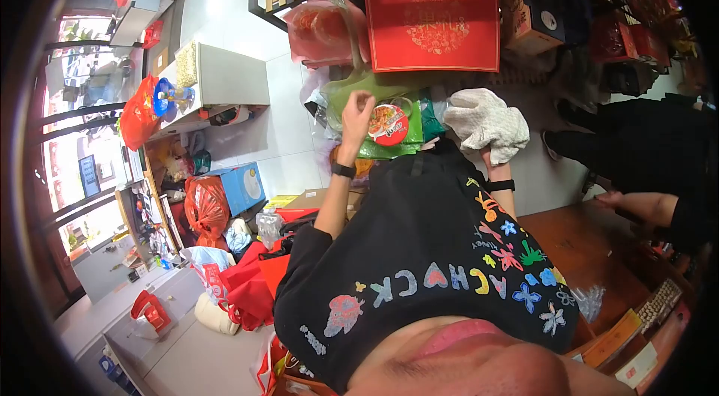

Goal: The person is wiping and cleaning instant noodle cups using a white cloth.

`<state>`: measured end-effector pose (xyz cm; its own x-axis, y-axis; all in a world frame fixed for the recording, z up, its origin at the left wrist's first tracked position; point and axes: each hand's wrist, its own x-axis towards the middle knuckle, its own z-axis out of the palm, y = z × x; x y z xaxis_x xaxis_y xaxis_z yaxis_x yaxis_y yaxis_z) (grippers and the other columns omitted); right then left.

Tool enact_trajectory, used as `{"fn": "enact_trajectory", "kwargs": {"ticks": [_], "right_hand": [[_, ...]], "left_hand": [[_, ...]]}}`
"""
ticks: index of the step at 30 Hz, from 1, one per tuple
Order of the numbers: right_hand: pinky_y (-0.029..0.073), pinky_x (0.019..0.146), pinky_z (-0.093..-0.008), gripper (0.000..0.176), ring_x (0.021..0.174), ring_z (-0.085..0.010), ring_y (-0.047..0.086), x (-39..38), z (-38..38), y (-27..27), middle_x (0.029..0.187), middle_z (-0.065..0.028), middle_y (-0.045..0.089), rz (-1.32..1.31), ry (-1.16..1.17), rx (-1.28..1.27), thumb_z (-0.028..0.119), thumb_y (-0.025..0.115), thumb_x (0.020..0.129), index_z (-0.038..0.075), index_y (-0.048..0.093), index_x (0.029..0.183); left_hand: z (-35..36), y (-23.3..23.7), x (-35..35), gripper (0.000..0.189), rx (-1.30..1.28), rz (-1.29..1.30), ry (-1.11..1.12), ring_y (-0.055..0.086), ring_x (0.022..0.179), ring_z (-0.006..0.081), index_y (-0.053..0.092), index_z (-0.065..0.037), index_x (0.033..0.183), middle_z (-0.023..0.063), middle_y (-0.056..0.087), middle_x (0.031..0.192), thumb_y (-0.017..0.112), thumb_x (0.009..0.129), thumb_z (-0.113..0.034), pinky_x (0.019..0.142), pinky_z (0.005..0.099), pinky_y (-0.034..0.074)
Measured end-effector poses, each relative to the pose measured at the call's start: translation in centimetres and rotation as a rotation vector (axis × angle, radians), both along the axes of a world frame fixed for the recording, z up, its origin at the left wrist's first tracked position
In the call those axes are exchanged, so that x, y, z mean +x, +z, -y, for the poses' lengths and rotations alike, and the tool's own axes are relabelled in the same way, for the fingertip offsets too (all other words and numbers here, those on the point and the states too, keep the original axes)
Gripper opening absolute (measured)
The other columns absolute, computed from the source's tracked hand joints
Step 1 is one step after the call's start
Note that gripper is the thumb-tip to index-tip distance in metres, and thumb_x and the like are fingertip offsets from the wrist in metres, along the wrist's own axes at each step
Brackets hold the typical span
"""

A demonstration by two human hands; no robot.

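In front of the chest, above a cluttered floor, the left hand point(358, 107) is up with its fingertips drawn together, right at the edge of a green bag point(374, 90) and just beside the noodle bowl point(388, 125) in it; I cannot tell whether it pinches the bag. The right hand point(492, 158) is raised near it, covered by a white glove point(485, 125), so its grip cannot be told. Beyond the bag stands a red box point(433, 25), and another person's hand point(636, 205) rests on the wooden surface point(584, 246) to the right.
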<state>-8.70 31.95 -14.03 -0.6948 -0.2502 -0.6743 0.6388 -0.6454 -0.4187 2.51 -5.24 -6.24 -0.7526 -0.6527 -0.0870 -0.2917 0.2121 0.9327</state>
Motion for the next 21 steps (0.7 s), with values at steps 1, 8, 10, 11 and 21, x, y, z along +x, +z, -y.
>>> {"fn": "enact_trajectory", "kwargs": {"ticks": [1, 8, 10, 11, 21], "right_hand": [[0.045, 0.099, -0.0355, 0.052, 0.114, -0.0201, 0.053, 0.2, -0.3, -0.1, 0.131, -0.0076, 0.050, 0.003, -0.011, 0.006, 0.022, 0.054, 0.095, 0.006, 0.035, 0.141], [0.045, 0.099, -0.0349, 0.052, 0.113, -0.0195, 0.053, 0.2, -1.1, 0.1, 0.130, -0.0074, 0.050, -0.003, -0.052, -0.002, 0.021, 0.054, 0.094, 0.006, 0.035, 0.141], [0.046, 0.098, -0.0347, 0.052, 0.112, -0.0193, 0.053, 0.1, -1.3, 0.0, 0.129, -0.0073, 0.050, -0.006, -0.075, -0.010, 0.020, 0.054, 0.094, 0.006, 0.035, 0.141], [0.046, 0.098, -0.0346, 0.052, 0.112, -0.0193, 0.053, 0.1, -1.3, 0.0, 0.129, -0.0073, 0.050, -0.009, -0.086, -0.011, 0.020, 0.054, 0.094, 0.006, 0.035, 0.141], [0.046, 0.097, -0.0337, 0.053, 0.111, -0.0185, 0.054, 0.6, -3.5, -1.5, 0.128, -0.0070, 0.050, 0.009, -0.209, 0.006, 0.018, 0.054, 0.094, 0.007, 0.034, 0.141]], "left_hand": [[0.8, 2.7, -1.7, 0.023, -0.004, -0.062, -0.057, 0.062, 0.079, 0.0164, 0.059, 0.001, 0.103, 0.0112, 0.067, 0.090, 0.063, 0.090, -0.017, 0.071, 0.0298, 0.049], [6.7, 18.9, -13.2, 0.028, -0.283, -0.354, -0.233, 0.063, 0.084, 0.0201, 0.060, -0.001, 0.108, 0.0124, 0.065, 0.099, 0.066, 0.088, -0.020, 0.076, 0.0310, 0.050], [9.9, 19.8, -17.2, 0.045, -0.605, -0.268, -0.291, 0.063, 0.096, 0.0213, 0.055, 0.002, 0.120, 0.0150, 0.062, 0.110, 0.070, 0.086, -0.024, 0.083, 0.0307, 0.051], [11.6, 19.2, -19.8, 0.056, -0.591, -0.262, -0.311, 0.055, 0.106, 0.0320, 0.058, 0.002, 0.114, 0.0206, 0.058, 0.112, 0.072, 0.079, -0.040, 0.090, 0.0425, 0.045], [21.8, 12.3, -36.2, 0.122, -1.113, 0.390, -0.370, 0.052, 0.118, 0.0447, 0.036, -0.003, 0.140, 0.0342, 0.049, 0.127, 0.078, 0.050, -0.073, 0.097, 0.0467, 0.045]]}}
